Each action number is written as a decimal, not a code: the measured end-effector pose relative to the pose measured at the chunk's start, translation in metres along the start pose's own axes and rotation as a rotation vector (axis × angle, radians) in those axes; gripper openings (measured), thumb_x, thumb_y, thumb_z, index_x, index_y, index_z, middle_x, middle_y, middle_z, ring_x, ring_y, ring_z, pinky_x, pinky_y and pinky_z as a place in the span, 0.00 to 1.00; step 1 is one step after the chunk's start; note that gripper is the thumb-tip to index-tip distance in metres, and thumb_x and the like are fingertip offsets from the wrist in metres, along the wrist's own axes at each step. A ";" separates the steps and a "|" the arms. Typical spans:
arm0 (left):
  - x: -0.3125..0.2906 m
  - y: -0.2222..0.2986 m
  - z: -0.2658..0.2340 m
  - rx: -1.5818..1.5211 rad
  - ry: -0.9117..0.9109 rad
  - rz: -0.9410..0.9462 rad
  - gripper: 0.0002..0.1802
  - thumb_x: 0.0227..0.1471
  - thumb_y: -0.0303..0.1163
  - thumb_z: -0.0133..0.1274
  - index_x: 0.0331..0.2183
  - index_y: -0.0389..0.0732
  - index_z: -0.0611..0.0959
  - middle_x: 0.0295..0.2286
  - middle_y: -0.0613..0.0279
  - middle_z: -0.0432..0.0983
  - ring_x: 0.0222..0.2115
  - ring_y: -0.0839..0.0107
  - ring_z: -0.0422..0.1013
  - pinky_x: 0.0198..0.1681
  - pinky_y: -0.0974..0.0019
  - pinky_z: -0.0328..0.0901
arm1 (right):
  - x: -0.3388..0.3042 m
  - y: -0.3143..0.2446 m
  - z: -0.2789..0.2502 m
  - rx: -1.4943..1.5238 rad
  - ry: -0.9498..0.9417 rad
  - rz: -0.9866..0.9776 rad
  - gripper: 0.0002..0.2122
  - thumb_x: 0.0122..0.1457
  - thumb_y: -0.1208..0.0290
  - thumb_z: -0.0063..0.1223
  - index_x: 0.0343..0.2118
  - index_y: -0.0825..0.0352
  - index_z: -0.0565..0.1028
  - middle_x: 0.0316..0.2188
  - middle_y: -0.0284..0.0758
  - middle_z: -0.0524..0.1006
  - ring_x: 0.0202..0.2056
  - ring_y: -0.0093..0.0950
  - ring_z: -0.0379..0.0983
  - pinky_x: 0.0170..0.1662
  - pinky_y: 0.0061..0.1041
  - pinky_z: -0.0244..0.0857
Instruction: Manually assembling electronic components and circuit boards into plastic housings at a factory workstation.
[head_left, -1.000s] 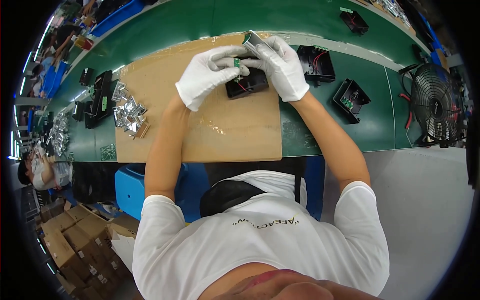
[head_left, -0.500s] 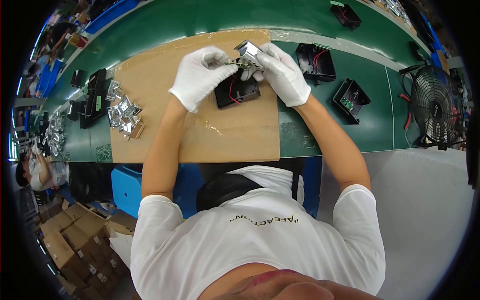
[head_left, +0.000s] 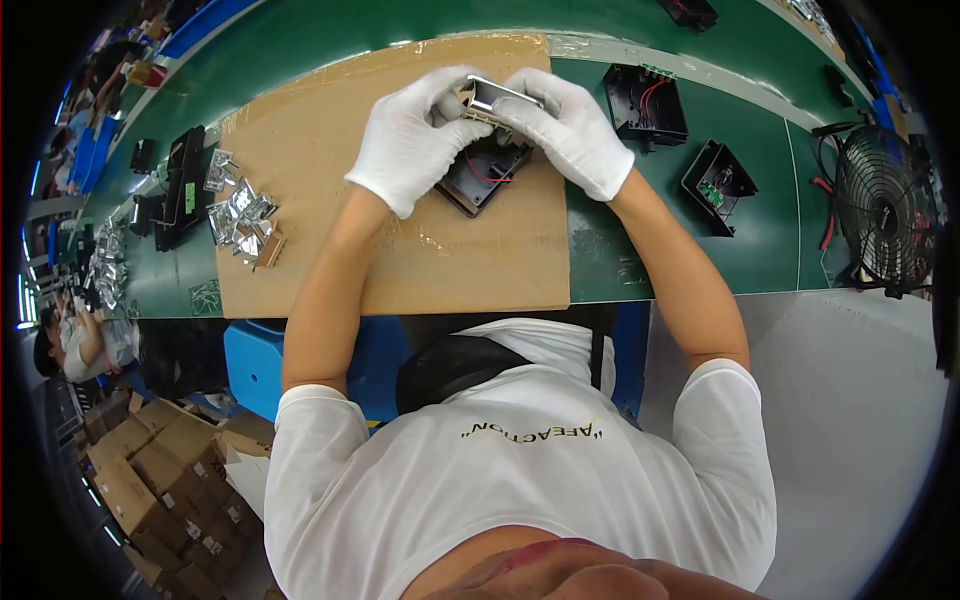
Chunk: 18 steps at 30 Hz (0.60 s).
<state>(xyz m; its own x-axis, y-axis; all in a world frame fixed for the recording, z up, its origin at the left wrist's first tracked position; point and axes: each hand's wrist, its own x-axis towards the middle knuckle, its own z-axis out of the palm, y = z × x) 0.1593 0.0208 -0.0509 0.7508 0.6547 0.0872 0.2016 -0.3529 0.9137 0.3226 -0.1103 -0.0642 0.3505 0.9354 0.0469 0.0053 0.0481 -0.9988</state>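
Note:
Over the cardboard sheet, both white-gloved hands close on a shiny silver reflector (head_left: 491, 95). My left hand (head_left: 410, 138) pinches its left end, while my right hand (head_left: 578, 130) wraps the right end, thumb across the front. A narrow green circuit board (head_left: 480, 117) lies along the reflector's lower edge between my fingers; how it is joined there I cannot tell. Under the hands, a black plastic box (head_left: 466, 192) rests turned at an angle on the cardboard, partly covered by them. A red wire (head_left: 486, 179) curves across its open inside.
Loose silver reflectors (head_left: 242, 220) lie heaped at the cardboard's (head_left: 400, 280) left edge, beside a long black housing (head_left: 186, 190). To the right stand black boxes with boards, one upper (head_left: 625, 115) and one lower (head_left: 712, 180), then a black fan (head_left: 883, 212).
The reflector has turned from steeply tilted to nearly level, and the board now sits against its lower edge. My left hand has moved onto the reflector. The black box beneath has rotated.

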 end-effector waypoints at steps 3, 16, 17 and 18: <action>0.000 -0.007 0.000 0.028 0.019 0.004 0.30 0.47 0.19 0.67 0.54 0.40 0.83 0.26 0.68 0.78 0.25 0.81 0.69 0.30 0.77 0.66 | -0.002 -0.002 0.001 0.034 0.032 -0.034 0.11 0.63 0.67 0.58 0.40 0.71 0.80 0.38 0.34 0.78 0.35 0.24 0.73 0.42 0.20 0.68; 0.015 -0.027 -0.004 -0.322 0.139 -0.062 0.26 0.51 0.20 0.66 0.53 0.30 0.83 0.28 0.65 0.80 0.29 0.80 0.71 0.34 0.78 0.68 | 0.020 0.043 0.008 -0.140 0.089 -0.168 0.13 0.56 0.68 0.62 0.40 0.72 0.83 0.49 0.38 0.78 0.42 0.32 0.75 0.50 0.25 0.68; 0.015 -0.027 -0.006 -0.278 0.132 -0.069 0.26 0.50 0.19 0.66 0.53 0.31 0.83 0.29 0.65 0.80 0.29 0.80 0.71 0.34 0.79 0.68 | 0.020 0.043 0.006 -0.010 0.047 -0.115 0.13 0.56 0.68 0.63 0.40 0.72 0.84 0.50 0.38 0.78 0.43 0.32 0.75 0.50 0.25 0.68; 0.015 -0.027 -0.006 -0.278 0.133 -0.072 0.26 0.50 0.19 0.66 0.53 0.31 0.83 0.29 0.65 0.80 0.29 0.80 0.71 0.34 0.79 0.68 | 0.019 0.041 0.008 -0.010 0.045 -0.113 0.13 0.56 0.68 0.63 0.40 0.72 0.84 0.50 0.38 0.78 0.43 0.32 0.75 0.50 0.25 0.68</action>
<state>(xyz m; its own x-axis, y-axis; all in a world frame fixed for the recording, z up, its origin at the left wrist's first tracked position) 0.1609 0.0440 -0.0714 0.6480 0.7598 0.0533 0.0574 -0.1186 0.9913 0.3222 -0.0873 -0.1037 0.3887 0.9076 0.1589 0.0564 0.1487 -0.9873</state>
